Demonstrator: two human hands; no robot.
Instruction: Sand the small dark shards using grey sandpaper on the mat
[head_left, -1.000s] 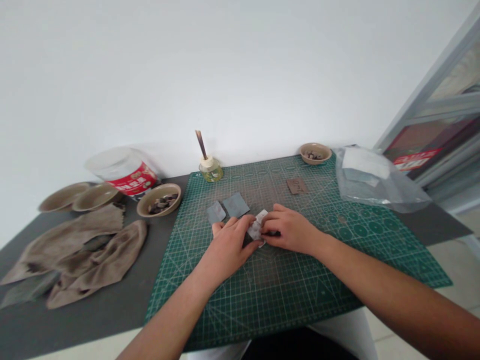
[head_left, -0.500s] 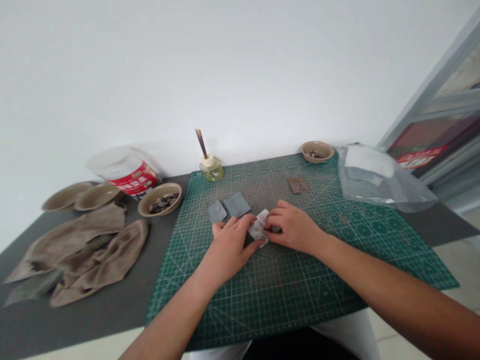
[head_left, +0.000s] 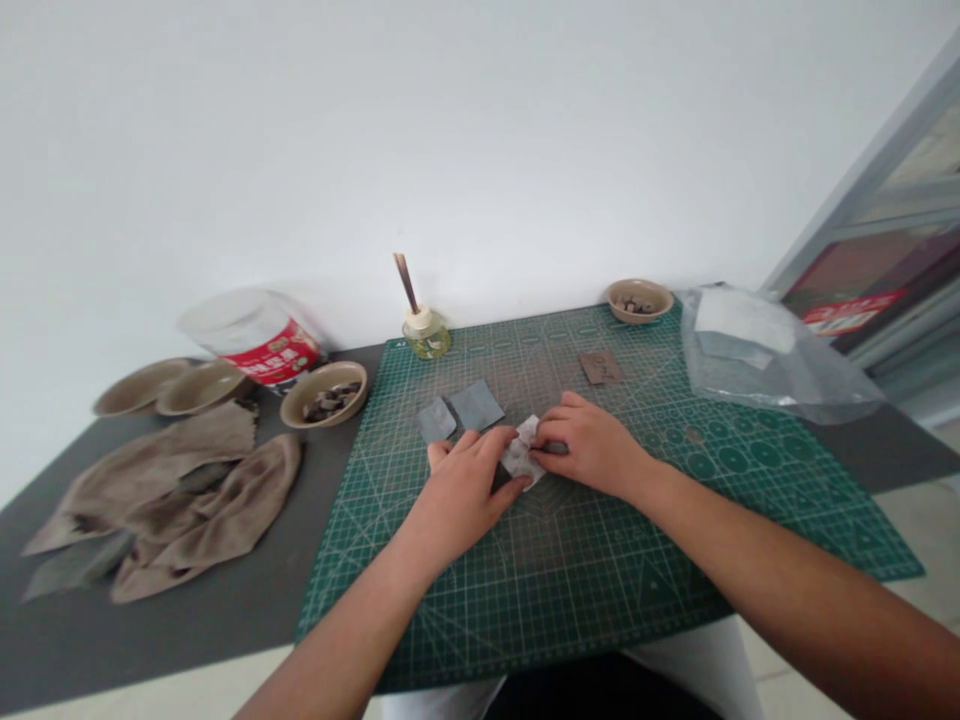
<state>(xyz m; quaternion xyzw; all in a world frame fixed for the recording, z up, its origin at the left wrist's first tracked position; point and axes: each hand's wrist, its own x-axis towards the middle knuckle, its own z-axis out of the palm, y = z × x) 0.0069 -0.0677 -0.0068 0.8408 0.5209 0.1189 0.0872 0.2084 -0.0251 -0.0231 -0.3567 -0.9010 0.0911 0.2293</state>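
Currently, the left hand (head_left: 465, 495) and the right hand (head_left: 592, 447) are gripping a folded white paper (head_left: 519, 452) just above the green cutting mat (head_left: 570, 590), the right fingers pinching a small dark piece (head_left: 556, 448) at its edge. Two grey squares (head_left: 475, 404) are lying just beyond the left hand. Risk: a slackening pinch could let the piece slip out.

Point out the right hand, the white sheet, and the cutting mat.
Bare right hand (head_left: 592, 447): head view, back.
White crumpled sheet (head_left: 521, 452): head view, middle.
Green gridded cutting mat (head_left: 570, 590): head view, bare surface.
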